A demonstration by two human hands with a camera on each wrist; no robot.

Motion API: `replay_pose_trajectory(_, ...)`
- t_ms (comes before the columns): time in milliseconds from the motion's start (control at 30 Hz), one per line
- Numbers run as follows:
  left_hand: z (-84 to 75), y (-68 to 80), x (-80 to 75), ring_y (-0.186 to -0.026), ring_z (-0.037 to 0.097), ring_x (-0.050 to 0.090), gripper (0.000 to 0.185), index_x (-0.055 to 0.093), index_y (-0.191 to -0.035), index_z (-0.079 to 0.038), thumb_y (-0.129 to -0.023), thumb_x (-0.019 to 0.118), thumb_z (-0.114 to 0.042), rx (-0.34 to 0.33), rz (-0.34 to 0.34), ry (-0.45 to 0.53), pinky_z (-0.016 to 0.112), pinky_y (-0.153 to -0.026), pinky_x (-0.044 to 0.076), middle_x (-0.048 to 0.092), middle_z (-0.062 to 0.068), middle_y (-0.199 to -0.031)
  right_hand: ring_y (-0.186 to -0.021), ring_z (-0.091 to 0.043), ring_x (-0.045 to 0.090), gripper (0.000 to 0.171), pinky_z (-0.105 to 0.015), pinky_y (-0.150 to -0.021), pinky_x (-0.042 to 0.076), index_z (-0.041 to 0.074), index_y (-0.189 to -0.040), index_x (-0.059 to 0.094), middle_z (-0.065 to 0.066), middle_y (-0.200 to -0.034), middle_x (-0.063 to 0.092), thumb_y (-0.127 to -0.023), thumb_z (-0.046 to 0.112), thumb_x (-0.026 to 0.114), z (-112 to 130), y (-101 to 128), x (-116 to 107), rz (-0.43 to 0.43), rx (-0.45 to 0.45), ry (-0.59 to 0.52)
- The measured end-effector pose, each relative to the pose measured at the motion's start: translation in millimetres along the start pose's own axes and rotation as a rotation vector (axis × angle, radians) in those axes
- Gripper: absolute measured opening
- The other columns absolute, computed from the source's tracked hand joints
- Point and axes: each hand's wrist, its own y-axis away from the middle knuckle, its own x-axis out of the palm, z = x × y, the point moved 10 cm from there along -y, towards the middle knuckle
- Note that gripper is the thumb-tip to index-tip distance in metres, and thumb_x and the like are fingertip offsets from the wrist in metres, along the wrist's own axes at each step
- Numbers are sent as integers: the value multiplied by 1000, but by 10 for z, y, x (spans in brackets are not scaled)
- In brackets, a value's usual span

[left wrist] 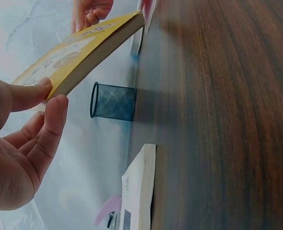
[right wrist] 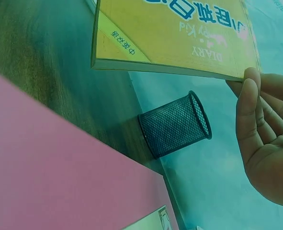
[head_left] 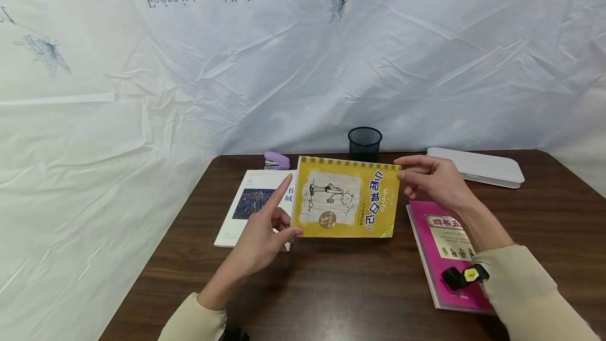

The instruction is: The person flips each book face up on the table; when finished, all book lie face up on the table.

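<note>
A yellow paperback book (head_left: 345, 204) with a cartoon figure on its cover is held tilted up off the dark wooden table (head_left: 355, 288). My left hand (head_left: 290, 210) pinches its lower left corner, thumb on the cover and index finger stretched along the left edge; the left wrist view shows thumb and finger of this left hand (left wrist: 52, 93) on the yellow book (left wrist: 79, 52). My right hand (head_left: 402, 168) pinches the top right corner. In the right wrist view its fingertips (right wrist: 249, 88) touch the edge of the yellow book (right wrist: 179, 38).
A white book (head_left: 251, 204) lies flat under the left hand, with a purple stapler (head_left: 276, 160) behind it. A black mesh pen cup (head_left: 364, 143) stands at the back. A white flat case (head_left: 475, 166) lies at the back right. A pink book (head_left: 445, 246) lies under my right forearm.
</note>
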Motion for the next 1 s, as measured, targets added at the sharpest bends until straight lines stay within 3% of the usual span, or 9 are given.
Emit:
replay_pose_trajectory(167, 9, 4, 10, -69, 32, 71, 104, 23, -168, -40, -91, 80, 1, -2, 7, 9, 29, -54, 61, 66, 3, -78, -66, -11, 68, 37, -27, -66, 65, 4, -135, 60, 10, -90, 79, -104, 21, 70, -17, -18, 24, -11, -5, -33)
replay_pose_trajectory(433, 60, 9, 17, -70, 34, 72, 103, 24, -167, -46, -93, 78, 0, -41, 13, 50, 43, -58, 64, 66, 5, -80, -60, -9, 66, 24, -25, -61, 63, 7, -119, 64, 8, -79, 75, -103, 24, 71, -88, -38, 58, -75, 34, -95)
replay_pose_trajectory(633, 146, 20, 49, -72, 35, 73, 101, 24, -166, -48, -94, 77, -1, -89, 53, 148, 47, -60, 64, 66, 9, -83, -61, -10, 63, 29, -23, -60, 61, 6, -124, 68, 8, -86, 73, -103, 26, 72, -108, -33, 86, -90, 33, -93)
replay_pose_trajectory(833, 262, 27, 80, -73, 39, 73, 99, 21, -169, -39, -95, 76, -2, -132, 101, 264, 41, -60, 64, 68, 12, -84, -60, -12, 58, 55, -25, -58, 53, 10, -152, 57, 10, -109, 78, -102, 25, 74, -146, -31, 164, 37, 48, -17)
replay_pose_trajectory(1000, 349, 39, 85, -75, 38, 74, 100, 19, -170, -34, -95, 76, -2, -168, 123, 301, 41, -61, 65, 69, 14, -85, -52, -12, 50, 68, -25, -46, 41, 23, -162, 45, -3, -119, 79, -101, 19, 74, -205, -12, 253, 187, 46, 29)
